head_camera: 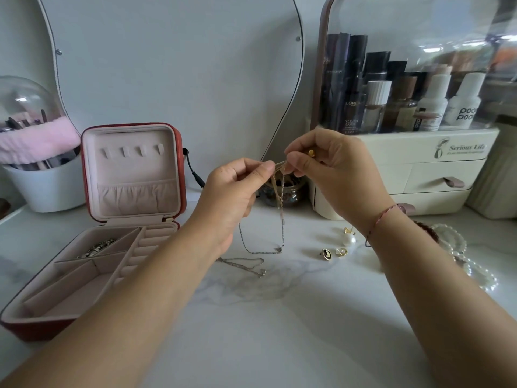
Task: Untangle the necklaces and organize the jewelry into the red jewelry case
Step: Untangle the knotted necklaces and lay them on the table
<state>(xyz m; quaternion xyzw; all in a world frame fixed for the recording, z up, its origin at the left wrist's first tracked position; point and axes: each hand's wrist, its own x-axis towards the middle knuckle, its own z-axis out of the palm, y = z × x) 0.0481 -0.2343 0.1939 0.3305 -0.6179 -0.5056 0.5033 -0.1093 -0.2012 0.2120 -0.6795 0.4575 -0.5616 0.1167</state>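
Both hands hold a tangle of thin necklaces (280, 208) up over the marble table. My left hand (237, 189) pinches the chains at the top, and my right hand (330, 163) pinches them right beside it, with a small gold piece (311, 153) between its fingers. The chains hang down and loop onto the table, where two small pendants (279, 249) lie. The red jewelry case (179, 163) stands open at the left, its lid upright; one piece of jewelry (96, 247) lies in a back compartment.
Earrings (337, 252) and a pearl earring (349, 238) lie on the table under my right wrist. Pearl strands (458, 247) lie at the right. A cosmetics organizer (419, 163) stands behind, a small glass jar (291, 194) beside it, and a white brush cup (47, 186) at far left.
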